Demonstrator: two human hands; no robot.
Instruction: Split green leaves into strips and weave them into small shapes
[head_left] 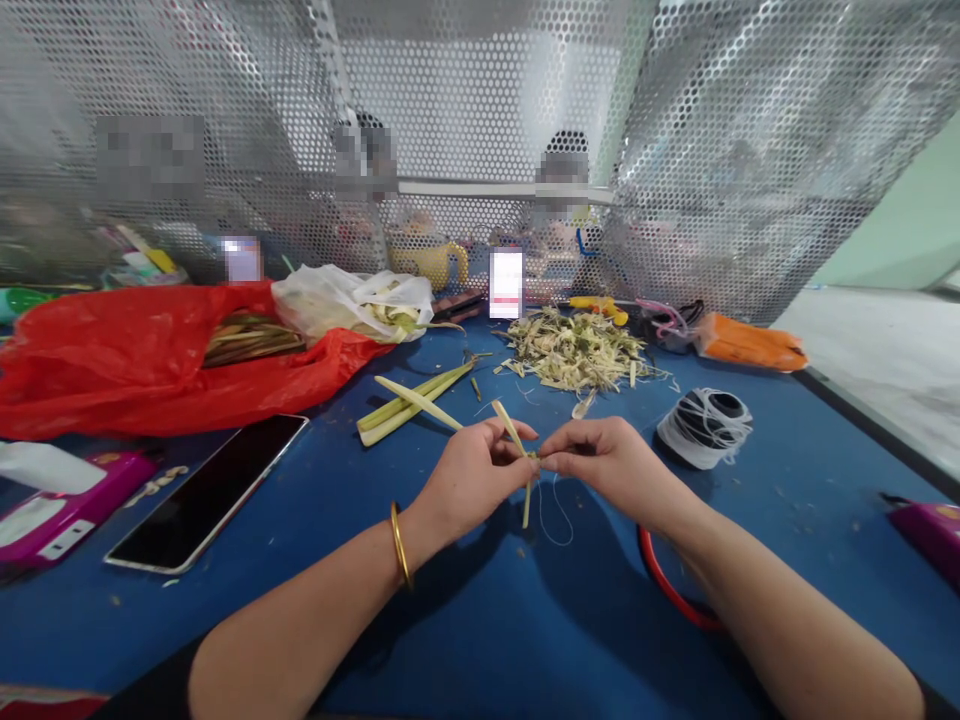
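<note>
Between the thumb and fingers of my left hand is a pale green leaf strip, its ends sticking out above and below. My right hand pinches at the same spot from the right, its fingertips meeting the left thumb. What the right fingertips hold is too small to make out. A thin white thread loops down below the hands onto the blue table. Left of my hands lie a few more pale leaf strips, crossing each other. A spool of white thread rests right of my right hand.
A heap of shredded leaf scraps lies beyond my hands. At left are a red plastic bag, a white bag, a black phone and a purple power strip. A red ring-shaped handle shows under my right forearm. A perforated metal screen stands behind.
</note>
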